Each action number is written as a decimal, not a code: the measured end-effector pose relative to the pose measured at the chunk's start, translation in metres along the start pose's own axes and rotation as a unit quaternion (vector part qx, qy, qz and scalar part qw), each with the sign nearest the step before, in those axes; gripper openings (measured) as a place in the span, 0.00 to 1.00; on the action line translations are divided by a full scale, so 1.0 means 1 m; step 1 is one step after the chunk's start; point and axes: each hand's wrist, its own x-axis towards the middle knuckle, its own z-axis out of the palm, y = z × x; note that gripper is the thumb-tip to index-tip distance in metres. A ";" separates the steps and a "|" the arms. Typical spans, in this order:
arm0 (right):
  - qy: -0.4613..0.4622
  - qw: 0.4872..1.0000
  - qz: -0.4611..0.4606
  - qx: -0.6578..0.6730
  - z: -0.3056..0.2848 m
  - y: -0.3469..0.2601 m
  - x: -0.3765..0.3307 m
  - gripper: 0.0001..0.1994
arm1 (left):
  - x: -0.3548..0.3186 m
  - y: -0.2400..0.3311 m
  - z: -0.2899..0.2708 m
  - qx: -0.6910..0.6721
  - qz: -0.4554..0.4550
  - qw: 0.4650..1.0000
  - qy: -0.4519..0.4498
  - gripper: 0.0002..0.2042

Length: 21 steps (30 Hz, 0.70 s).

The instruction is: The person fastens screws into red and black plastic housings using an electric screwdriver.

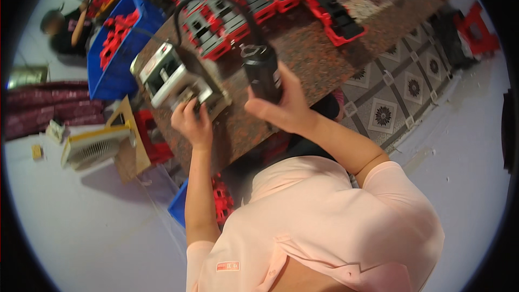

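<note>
My right hand is wrapped round a black cylindrical electric screwdriver, held upright over the table with a wire hanging loop at its top. A thick black cable arches from near it toward the left; the tool's lower end is hidden. My left hand is at the front edge of a small white and metal machine that looks like a screw feeder. Its fingers are bent together in a pinch, and whatever is between them is too small and blurred to name.
Rows of red and black plastic parts cover the far side of the speckled stone table. Blue crates with red parts stand at the left. Beyond them is another person. A fan is lower left, a red stool far right.
</note>
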 end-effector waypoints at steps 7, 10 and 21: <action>0.032 0.969 -0.147 -0.195 -0.046 -0.039 -0.009 0.31 | 0.060 0.093 0.079 -0.220 0.068 0.958 -0.169 0.20; 0.055 0.982 -0.121 -0.131 -0.057 -0.067 -0.020 0.31 | 0.108 0.168 0.120 -0.428 0.044 0.859 -0.278 0.28; 0.152 0.968 -0.186 -0.067 -0.069 -0.094 -0.030 0.40 | 0.106 0.220 0.118 -0.218 0.333 0.893 -0.209 0.20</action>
